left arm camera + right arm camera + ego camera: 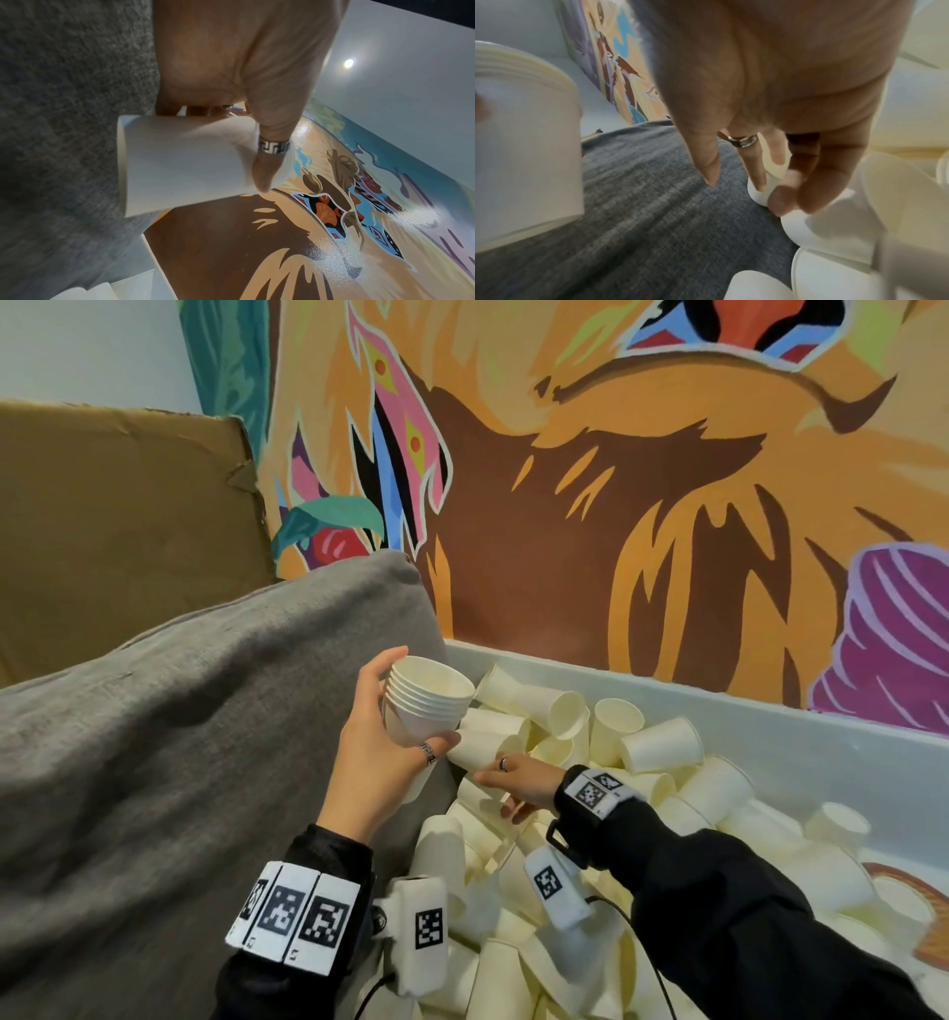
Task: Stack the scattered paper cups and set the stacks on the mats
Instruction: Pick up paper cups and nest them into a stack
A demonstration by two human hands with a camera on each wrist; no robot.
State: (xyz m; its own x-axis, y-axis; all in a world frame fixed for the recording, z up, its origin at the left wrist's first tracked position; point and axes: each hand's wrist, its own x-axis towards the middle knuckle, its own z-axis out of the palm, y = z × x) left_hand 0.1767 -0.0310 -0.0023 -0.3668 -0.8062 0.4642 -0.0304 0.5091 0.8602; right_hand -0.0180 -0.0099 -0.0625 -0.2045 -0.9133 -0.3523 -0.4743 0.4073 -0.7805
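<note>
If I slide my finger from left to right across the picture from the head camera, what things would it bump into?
Grey cushion → left hand → stack of cups it grips → right hand reaching into the pile → loose cups in the white bin.

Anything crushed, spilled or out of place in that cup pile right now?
Nothing looks damaged. The loose cups lie tumbled every way on the white table, as expected. The left hand grips a neat nested stack; the right hand reaches into the pile.
</note>
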